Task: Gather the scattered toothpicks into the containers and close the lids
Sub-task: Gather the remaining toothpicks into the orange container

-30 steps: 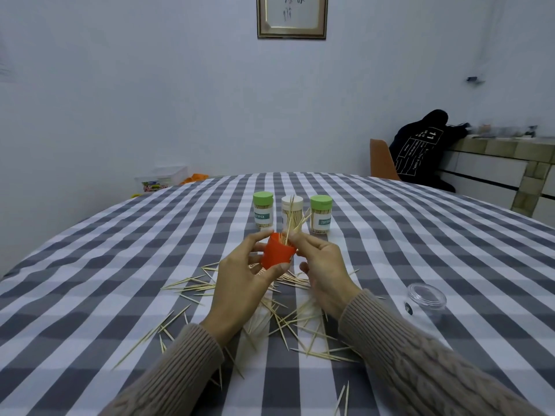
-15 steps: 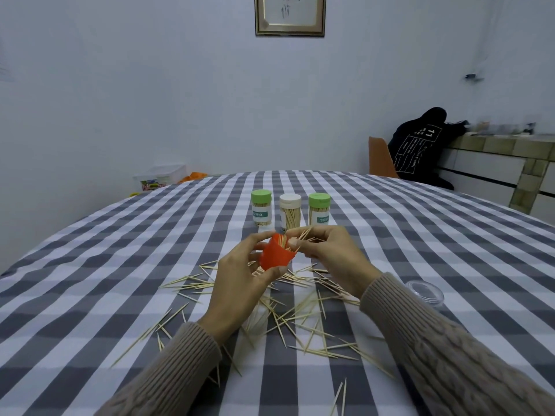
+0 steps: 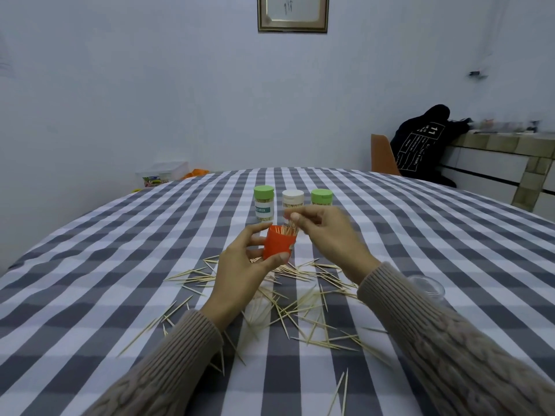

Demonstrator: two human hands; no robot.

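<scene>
Red cup held above the desk, toothpicks going in

The left hand (image 3: 240, 270) pinches the red cup (image 3: 278, 243); the right hand (image 3: 326, 235), at 2 o'clock from it, pinches toothpicks (image 3: 290, 228) standing in its mouth. Loose toothpicks (image 3: 300, 307) lie below.

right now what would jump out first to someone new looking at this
The orange container, held up mid-table in the left hand, with the right hand at the toothpicks sticking out of its top. Below the hands, loose toothpicks litter the checked tablecloth. Behind stand three capped jars in a row.
</scene>
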